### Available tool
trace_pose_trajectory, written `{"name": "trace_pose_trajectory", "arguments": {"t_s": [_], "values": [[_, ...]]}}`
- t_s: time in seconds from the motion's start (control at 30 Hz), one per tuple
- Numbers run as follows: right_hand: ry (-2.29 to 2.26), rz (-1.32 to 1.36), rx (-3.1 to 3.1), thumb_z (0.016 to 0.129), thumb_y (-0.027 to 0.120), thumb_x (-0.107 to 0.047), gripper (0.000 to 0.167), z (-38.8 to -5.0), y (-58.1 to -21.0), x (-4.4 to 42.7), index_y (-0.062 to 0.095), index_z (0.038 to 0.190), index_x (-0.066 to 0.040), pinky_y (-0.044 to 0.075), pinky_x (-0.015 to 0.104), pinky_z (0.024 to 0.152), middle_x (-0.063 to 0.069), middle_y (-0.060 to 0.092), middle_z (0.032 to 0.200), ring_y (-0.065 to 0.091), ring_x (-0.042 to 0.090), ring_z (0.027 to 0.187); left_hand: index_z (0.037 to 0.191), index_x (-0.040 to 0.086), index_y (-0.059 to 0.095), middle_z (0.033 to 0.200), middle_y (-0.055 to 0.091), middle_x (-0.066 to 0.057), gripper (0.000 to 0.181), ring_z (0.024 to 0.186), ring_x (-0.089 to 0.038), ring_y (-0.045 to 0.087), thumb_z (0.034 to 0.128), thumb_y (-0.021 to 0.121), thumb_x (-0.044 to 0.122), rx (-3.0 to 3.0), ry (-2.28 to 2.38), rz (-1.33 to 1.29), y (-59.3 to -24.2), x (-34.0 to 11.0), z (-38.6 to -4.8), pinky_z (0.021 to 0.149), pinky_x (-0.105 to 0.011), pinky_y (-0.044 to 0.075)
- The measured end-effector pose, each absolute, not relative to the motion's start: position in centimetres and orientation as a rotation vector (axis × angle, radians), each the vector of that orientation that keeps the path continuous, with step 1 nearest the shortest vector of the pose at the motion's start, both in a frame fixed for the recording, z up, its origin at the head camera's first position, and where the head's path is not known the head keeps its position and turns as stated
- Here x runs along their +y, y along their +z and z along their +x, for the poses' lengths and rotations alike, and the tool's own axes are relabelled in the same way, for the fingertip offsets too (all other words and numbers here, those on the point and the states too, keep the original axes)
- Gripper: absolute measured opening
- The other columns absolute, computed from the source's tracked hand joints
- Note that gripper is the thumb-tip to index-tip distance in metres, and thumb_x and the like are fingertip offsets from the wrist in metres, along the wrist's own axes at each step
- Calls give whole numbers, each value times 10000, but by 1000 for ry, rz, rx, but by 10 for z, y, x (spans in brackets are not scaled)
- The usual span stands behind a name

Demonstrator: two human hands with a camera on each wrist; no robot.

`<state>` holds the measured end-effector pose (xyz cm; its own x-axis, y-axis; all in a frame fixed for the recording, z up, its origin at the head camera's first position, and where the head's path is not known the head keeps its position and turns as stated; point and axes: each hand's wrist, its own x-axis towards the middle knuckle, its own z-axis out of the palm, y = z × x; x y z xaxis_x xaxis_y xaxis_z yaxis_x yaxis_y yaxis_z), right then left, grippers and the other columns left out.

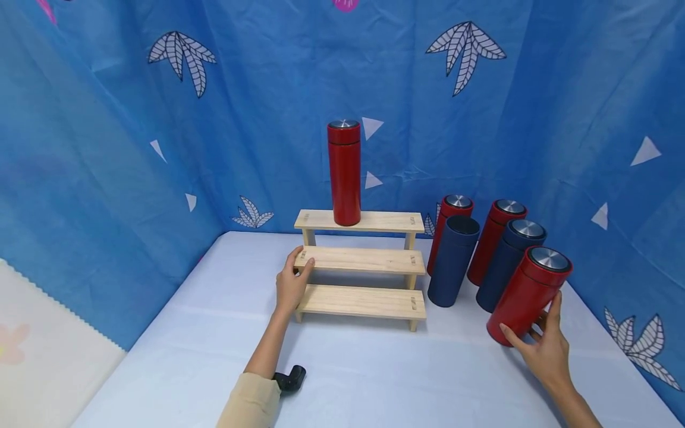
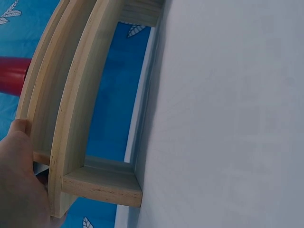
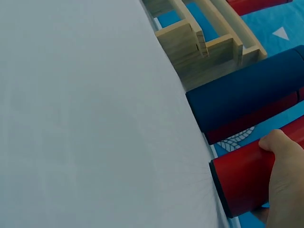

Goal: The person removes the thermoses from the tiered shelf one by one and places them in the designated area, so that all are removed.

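A three-step wooden stand is on the white table, and one red thermos stands upright on its top step. My left hand grips the left end of the middle step, thumb on top; in the left wrist view the hand is at the stand's end, its other fingers mostly hidden. At the right, my right hand holds the front red thermos low on its body, thumb on the near side. The right wrist view shows the thumb across that red thermos.
Behind the held thermos stand two blue thermoses and two more red thermoses, close together right of the stand. A black angled piece lies by my left sleeve. Blue patterned cloth hangs behind the table.
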<state>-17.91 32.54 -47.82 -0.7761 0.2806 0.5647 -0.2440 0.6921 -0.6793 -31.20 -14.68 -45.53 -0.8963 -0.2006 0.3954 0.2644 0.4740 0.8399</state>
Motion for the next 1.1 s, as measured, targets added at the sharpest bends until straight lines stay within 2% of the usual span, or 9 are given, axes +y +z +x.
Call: {"name": "trace_pose_trajectory", "arguments": {"t_s": [0.17,0.27,0.4,0.53,0.63,0.73,0.8,0.9,1.1], "values": [[1022,-5,-2236,614,809,68,1230,-180,-481,327,-3,1496,-208,351,194,825,187,346,1398,460,470,1098,1363,246,441,1295,530,-111,612,1073,-300,570,855,525,577,-2277,-1427,-63,-455,-147,-311,821,-438,484],[1043,-30,-2228,637,802,44,1218,-179,-478,327,-17,1494,-233,338,226,901,159,308,1432,410,434,1181,1365,245,437,1303,524,-106,607,1076,-298,567,859,526,568,-2281,-1431,-59,-455,-147,-311,827,-438,481],[1063,-91,-2136,672,794,-31,1178,-176,-471,326,-22,1490,-267,272,294,1025,46,235,1483,277,244,1325,1367,249,434,1309,518,-107,601,1085,-304,561,863,523,565,-2288,-1428,-53,-455,-147,-311,835,-441,477],[986,-46,-1977,700,781,-125,1067,-176,-461,328,68,1493,-164,215,263,1066,17,209,1485,217,145,1339,1368,258,430,1318,512,-102,600,1099,-309,553,864,516,571,-2288,-1419,-51,-455,-147,-312,851,-440,470],[906,18,-1848,741,744,-271,905,-175,-450,323,210,1439,-56,207,260,1069,46,248,1464,221,185,1323,1373,240,427,1318,511,-107,612,1096,-311,555,865,516,569,-2293,-1418,-56,-456,-147,-312,846,-438,474],[866,89,-1669,764,701,-339,687,-178,-434,306,395,1257,28,249,282,1049,119,354,1381,283,256,1270,1374,226,430,1303,521,-122,617,1075,-310,568,865,525,561,-2285,-1425,-64,-456,-148,-313,827,-437,484],[862,158,-1541,769,695,-332,584,-181,-420,288,441,1100,76,300,285,1013,177,425,1284,336,303,1211,1375,222,430,1295,526,-133,617,1064,-311,574,866,528,557,-2280,-1427,-74,-455,-149,-313,817,-439,487],[851,268,-1421,781,695,-326,505,-191,-399,257,461,981,74,366,287,961,236,476,1170,401,356,1131,1374,225,433,1299,523,-130,620,1070,-314,570,862,528,563,-2277,-1435,-71,-455,-149,-314,826,-440,484],[818,467,-1466,841,651,-351,441,-220,-367,203,521,994,41,367,321,930,224,544,1102,476,332,1041,1380,207,428,1321,506,-110,657,1084,-313,561,852,514,589,-2291,-1432,-62,-456,-148,-313,840,-439,477]]}}
